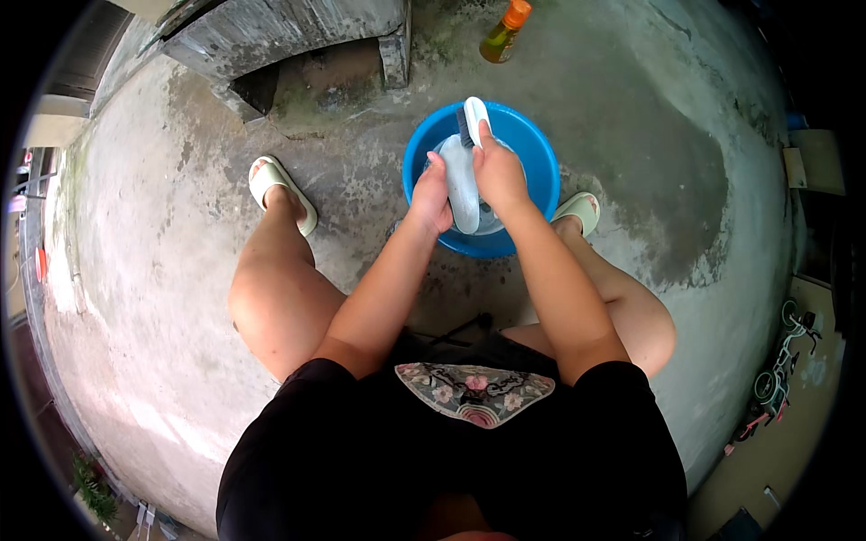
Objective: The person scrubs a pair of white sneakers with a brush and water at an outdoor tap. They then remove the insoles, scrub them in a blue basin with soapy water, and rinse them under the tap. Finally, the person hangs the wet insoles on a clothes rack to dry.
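A round blue plastic basin (539,162) stands on the concrete in front of me, between my feet, with what looks like sudsy water inside. Over it my left hand (431,195) grips a pale grey-white shoe (463,193) along its left side; the long, rounded sole seems to face up. My right hand (502,177) is closed around the white handle of a scrub brush (476,116), thumb laid along its back. The dark bristles point left and meet the far end of the shoe. Part of the shoe is hidden by my fingers.
A bottle of yellow liquid with an orange cap (502,37) stands beyond the basin. At upper left is a low concrete structure (291,34) with an opening beneath. Wet concrete (649,189) spreads to the right. A small bicycle (775,379) is at the far right.
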Action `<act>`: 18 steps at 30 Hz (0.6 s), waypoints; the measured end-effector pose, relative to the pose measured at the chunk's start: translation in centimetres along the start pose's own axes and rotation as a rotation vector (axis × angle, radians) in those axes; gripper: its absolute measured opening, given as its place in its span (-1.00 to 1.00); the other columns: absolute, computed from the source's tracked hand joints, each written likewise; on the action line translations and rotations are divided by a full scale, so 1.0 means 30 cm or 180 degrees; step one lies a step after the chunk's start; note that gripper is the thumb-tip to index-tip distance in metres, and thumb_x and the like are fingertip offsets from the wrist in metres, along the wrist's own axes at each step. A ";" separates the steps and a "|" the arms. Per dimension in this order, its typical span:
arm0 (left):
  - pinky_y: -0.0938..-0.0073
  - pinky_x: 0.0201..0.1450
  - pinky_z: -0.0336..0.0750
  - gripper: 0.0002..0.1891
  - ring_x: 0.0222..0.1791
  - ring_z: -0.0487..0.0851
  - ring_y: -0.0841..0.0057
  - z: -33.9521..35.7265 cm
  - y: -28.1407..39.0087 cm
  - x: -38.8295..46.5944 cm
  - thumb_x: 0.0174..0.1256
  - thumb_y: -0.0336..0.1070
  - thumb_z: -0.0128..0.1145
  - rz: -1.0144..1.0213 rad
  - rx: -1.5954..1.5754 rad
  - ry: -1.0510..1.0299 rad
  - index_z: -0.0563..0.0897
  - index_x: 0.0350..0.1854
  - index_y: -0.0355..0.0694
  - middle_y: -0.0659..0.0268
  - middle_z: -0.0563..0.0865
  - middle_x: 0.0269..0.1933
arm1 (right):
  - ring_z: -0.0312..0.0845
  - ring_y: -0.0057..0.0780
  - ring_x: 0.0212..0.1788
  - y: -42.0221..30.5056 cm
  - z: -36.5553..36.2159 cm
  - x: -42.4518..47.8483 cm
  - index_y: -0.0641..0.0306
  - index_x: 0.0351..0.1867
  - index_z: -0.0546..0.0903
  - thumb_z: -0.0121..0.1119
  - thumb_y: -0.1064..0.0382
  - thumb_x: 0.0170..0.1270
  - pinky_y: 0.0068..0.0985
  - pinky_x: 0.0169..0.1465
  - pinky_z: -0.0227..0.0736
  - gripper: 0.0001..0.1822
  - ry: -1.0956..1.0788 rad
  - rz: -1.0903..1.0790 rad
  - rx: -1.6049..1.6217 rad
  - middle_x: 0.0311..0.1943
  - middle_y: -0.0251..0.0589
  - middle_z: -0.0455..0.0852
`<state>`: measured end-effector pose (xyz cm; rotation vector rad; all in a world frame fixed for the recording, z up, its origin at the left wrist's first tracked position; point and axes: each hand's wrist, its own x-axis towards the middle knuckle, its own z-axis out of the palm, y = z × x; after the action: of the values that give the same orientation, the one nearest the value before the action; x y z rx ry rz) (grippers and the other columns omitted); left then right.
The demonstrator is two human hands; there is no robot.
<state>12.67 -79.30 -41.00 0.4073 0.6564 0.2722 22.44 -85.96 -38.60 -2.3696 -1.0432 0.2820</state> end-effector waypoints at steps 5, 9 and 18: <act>0.27 0.26 0.37 -0.28 0.25 0.44 0.35 0.066 0.088 -0.005 0.41 0.29 -0.41 0.1613 -0.0285 -0.0442 0.30 0.34 -0.22 0.18 0.46 0.28 | 0.34 -0.74 -0.60 0.022 -0.031 -0.128 0.11 0.40 0.24 0.23 0.24 0.28 -0.64 -0.64 0.22 -0.32 -0.0411 0.1361 0.3702 -0.39 -0.40 0.56; 0.26 0.30 0.32 -0.29 0.27 0.41 0.34 0.116 0.072 -0.029 0.41 0.30 -0.34 0.1803 -0.0272 -0.0517 0.33 0.32 -0.23 0.19 0.47 0.27 | 0.22 -0.79 -0.66 -0.012 -0.051 -0.194 0.07 0.30 0.33 0.22 0.41 0.24 -0.72 -0.68 0.12 -0.41 -0.0586 0.1578 0.4970 -0.38 -0.46 0.52; -0.08 0.18 0.43 -0.40 0.20 0.50 0.16 0.058 0.097 -0.037 0.45 0.21 -0.25 -0.0602 -0.0673 -0.1301 0.40 0.22 -0.22 0.09 0.51 0.19 | 0.25 -0.82 -0.67 0.145 -0.172 -0.041 0.08 0.27 0.37 0.19 0.40 0.28 -0.76 -0.69 0.11 -0.48 -0.0851 0.0916 0.4475 -0.38 -0.42 0.58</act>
<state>12.60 -77.61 -37.84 0.1864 0.2580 0.0720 26.32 -91.30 -36.67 -1.1613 -0.3070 1.0420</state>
